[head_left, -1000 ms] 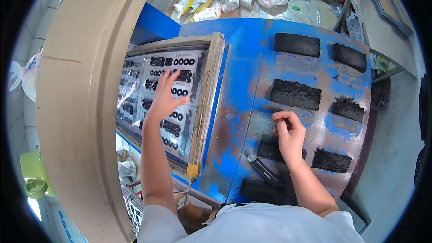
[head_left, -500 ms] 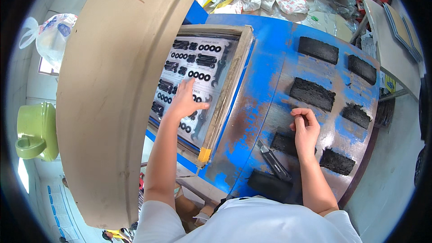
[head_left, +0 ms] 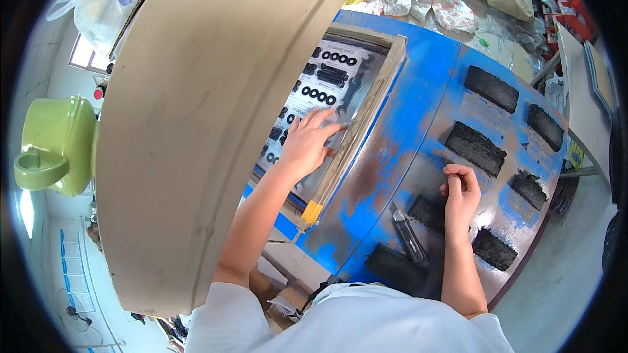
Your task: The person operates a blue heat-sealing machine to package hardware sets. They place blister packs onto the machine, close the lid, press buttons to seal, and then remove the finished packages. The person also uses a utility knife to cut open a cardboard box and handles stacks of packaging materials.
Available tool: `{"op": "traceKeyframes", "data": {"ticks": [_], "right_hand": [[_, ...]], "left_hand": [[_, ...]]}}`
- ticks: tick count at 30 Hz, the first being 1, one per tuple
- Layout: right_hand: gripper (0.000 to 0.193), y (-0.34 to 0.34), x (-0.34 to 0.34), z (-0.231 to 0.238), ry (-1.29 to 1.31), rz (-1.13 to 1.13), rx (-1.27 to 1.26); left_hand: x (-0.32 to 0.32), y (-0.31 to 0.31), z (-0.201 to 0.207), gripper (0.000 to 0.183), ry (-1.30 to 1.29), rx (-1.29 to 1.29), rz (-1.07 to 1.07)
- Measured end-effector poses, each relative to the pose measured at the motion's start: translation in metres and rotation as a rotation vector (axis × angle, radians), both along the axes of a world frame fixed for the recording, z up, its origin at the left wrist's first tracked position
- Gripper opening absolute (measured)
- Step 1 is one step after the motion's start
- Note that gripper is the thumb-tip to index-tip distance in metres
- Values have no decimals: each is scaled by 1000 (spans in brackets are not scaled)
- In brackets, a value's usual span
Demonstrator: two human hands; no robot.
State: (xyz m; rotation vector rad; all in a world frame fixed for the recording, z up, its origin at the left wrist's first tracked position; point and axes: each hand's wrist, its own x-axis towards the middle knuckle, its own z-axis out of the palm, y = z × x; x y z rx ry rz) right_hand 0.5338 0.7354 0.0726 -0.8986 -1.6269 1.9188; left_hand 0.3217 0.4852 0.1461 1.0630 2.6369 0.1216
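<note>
Left grip (head_left: 306,146) lies open, fingers spread flat on the clear sheet (head_left: 327,98) in the wooden frame (head_left: 366,124), which sits at the left part of the blue tabletop (head_left: 418,91). Right grip (head_left: 462,195), to the right of the frame, rests loosely curled on the tabletop among black pads (head_left: 475,148), holding nothing, with a folding knife (head_left: 409,234) just beside it.

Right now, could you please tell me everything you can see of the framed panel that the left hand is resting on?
The framed panel is a flat rectangular sheet in a pale wooden frame, lying on the blue worktable. Its light surface carries rows of black printed rings and bar shapes. A yellow patch marks its near corner. The left hand lies flat on it, fingers spread. A large tan curved form hides its left side.
</note>
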Motion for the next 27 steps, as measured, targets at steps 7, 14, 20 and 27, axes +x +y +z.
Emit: {"op": "traceKeyframes", "data": {"ticks": [7,14,20,27], "right_hand": [[14,2,4,-2,6,-17,-76],[14,4,0,-5,8,-4,-69],[14,2,0,-1,6,-1,-38],[16,2,-1,-6,3,-22,62]], "left_hand": [[16,-24,19,78,-5,-165,75],[31,-35,13,78,88,-138,37],[40,-65,18,123,1,-261,347],[43,-106,41,98,-31,101,440]]}}
